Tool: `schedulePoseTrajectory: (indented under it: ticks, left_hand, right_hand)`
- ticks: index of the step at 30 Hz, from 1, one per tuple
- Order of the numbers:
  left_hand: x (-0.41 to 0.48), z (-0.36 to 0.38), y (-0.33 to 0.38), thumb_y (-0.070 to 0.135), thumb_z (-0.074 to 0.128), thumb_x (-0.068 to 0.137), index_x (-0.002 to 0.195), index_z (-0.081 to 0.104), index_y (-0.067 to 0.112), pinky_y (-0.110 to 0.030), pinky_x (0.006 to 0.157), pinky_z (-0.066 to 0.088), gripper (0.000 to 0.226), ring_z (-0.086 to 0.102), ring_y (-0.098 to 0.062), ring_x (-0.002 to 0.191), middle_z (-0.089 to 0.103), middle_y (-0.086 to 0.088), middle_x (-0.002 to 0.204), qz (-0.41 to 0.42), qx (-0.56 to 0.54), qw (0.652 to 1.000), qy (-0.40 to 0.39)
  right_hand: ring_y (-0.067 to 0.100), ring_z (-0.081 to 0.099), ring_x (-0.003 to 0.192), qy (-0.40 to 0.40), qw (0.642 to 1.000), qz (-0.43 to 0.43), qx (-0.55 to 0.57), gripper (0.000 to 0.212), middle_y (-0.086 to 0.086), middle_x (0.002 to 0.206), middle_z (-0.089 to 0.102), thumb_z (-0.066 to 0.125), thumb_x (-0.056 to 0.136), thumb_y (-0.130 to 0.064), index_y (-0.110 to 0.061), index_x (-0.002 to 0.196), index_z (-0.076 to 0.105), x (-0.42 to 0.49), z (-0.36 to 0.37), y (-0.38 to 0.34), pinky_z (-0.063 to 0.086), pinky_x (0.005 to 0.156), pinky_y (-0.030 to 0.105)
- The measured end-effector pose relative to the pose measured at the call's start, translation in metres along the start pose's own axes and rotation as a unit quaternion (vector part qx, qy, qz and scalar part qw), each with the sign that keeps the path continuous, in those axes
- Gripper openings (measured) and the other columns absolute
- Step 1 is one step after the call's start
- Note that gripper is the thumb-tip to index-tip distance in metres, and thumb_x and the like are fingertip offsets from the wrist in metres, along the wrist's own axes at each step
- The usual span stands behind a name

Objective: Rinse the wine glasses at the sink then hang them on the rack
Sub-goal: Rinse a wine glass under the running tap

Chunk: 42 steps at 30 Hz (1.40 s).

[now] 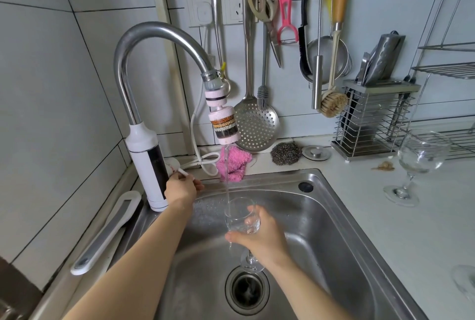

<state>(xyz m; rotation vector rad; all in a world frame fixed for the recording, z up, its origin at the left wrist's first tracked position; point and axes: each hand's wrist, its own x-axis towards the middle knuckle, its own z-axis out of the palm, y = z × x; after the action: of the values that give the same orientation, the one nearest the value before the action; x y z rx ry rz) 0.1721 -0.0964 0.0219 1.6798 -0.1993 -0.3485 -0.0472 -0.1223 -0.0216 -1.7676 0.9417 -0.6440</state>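
My right hand (264,238) grips a clear wine glass (237,214) by the bowl, upright over the steel sink (321,217). A thin stream of water (226,175) falls from the pink filter head (223,124) of the curved faucet (144,44) into the glass. At the faucet's base, my left hand (181,187) holds the white tap lever (181,171). A second wine glass (417,163) stands upright on the white counter to the right. Part of a third glass (465,283) shows at the right edge.
Utensils hang on the tiled wall behind: scissors, a pink peeler, a slotted ladle (255,124), a whisk, a brush. A wire knife holder (372,119) and a wire dish rack (452,70) stand at the back right. A pink cloth (235,163) and steel scourer (285,153) lie behind the sink.
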Motion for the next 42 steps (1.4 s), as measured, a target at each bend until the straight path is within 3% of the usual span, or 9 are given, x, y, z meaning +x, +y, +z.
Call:
schedulePoseTrajectory:
  ticks: [7,12,16,19,23,28,34,36,42]
  left_hand:
    - [-0.001,-0.002,-0.001,0.008,0.049,0.105,0.106,0.063,-0.002,-0.041,0.079,0.061,0.018,0.066,-0.020,0.055,0.067,-0.009,0.072,0.011,0.004,1.000,-0.002]
    - [-0.010,-0.006,-0.005,0.015,0.051,0.103,0.102,0.066,0.000,-0.046,0.086,0.062,0.021,0.075,-0.031,0.075,0.074,-0.011,0.077,0.003,0.034,0.999,-0.010]
    - [-0.059,-0.013,-0.021,0.039,0.068,0.095,0.097,0.070,0.003,-0.032,0.050,0.055,0.036,0.071,-0.028,0.059,0.077,-0.015,0.077,-0.049,0.085,0.977,-0.191]
    - [-0.087,-0.016,-0.030,0.036,0.065,0.093,0.089,0.073,0.001,-0.029,0.045,0.053,0.036,0.071,-0.031,0.055,0.074,-0.023,0.070,-0.032,0.150,0.944,-0.292]
    - [-0.089,-0.013,-0.027,0.013,0.058,0.088,0.071,0.075,0.003,-0.024,0.044,0.049,0.026,0.066,-0.026,0.043,0.072,-0.014,0.059,0.029,0.167,0.965,-0.202]
    - [-0.087,-0.008,-0.015,0.021,0.060,0.097,0.079,0.077,0.002,-0.030,0.050,0.053,0.032,0.068,-0.031,0.054,0.074,-0.026,0.073,0.011,-0.001,0.968,-0.251]
    - [-0.109,-0.002,-0.033,0.031,0.056,0.103,0.100,0.072,0.026,-0.032,0.075,0.050,0.017,0.065,-0.008,0.077,0.070,0.014,0.094,0.340,0.135,0.929,-0.050]
    - [-0.114,-0.004,-0.032,0.038,0.052,0.103,0.097,0.073,0.024,-0.027,0.077,0.048,0.027,0.063,-0.005,0.085,0.064,0.015,0.107,0.408,0.102,0.902,-0.094]
    - [-0.103,-0.007,-0.035,0.055,0.072,0.086,0.097,0.072,0.030,-0.020,0.054,0.048,0.027,0.057,-0.002,0.051,0.054,0.019,0.133,0.521,0.177,0.824,-0.136]
  right_hand:
    - [0.002,0.060,0.096,-0.004,1.000,0.003,-0.005,0.088,-0.012,0.108,0.062,0.091,0.050,-0.052,-0.034,0.127,0.051,0.000,0.000,0.000,0.040,0.070,0.011]
    - [0.004,0.061,0.096,-0.005,1.000,0.005,-0.014,0.088,-0.011,0.109,0.062,0.091,0.052,-0.052,-0.033,0.128,0.050,0.001,0.001,0.001,0.041,0.072,0.015]
    - [0.003,0.061,0.090,0.008,0.999,-0.013,-0.033,0.086,-0.012,0.104,0.062,0.091,0.057,-0.047,-0.033,0.129,0.047,-0.001,0.002,-0.002,0.042,0.073,0.013]
    - [0.004,0.061,0.086,0.008,0.998,-0.044,-0.047,0.083,-0.010,0.101,0.060,0.092,0.055,-0.039,-0.034,0.124,0.046,-0.003,0.003,-0.004,0.044,0.072,0.012]
    - [0.007,0.063,0.098,-0.002,0.996,-0.059,-0.073,0.089,-0.012,0.106,0.064,0.092,0.053,-0.044,-0.034,0.131,0.050,-0.004,-0.006,-0.009,0.050,0.091,0.031]
    - [0.007,0.062,0.098,-0.011,0.958,-0.011,-0.285,0.026,-0.019,0.093,0.065,0.061,0.083,-0.056,-0.036,0.099,0.057,0.000,-0.033,-0.013,0.036,0.098,0.037]
    - [0.019,0.061,0.098,0.029,0.965,-0.039,-0.259,0.015,-0.009,0.097,0.068,0.056,0.098,-0.035,-0.021,0.104,0.059,0.001,-0.036,-0.008,0.047,0.090,0.037]
    - [0.022,0.062,0.098,0.051,0.972,-0.052,-0.222,0.013,-0.004,0.098,0.070,0.058,0.098,-0.028,-0.016,0.104,0.060,0.001,-0.034,-0.008,0.049,0.087,0.040]
    - [0.021,0.064,0.097,0.114,0.951,-0.066,-0.279,0.014,-0.005,0.100,0.072,0.059,0.097,-0.033,-0.025,0.107,0.062,0.003,-0.035,-0.004,0.047,0.083,0.035]
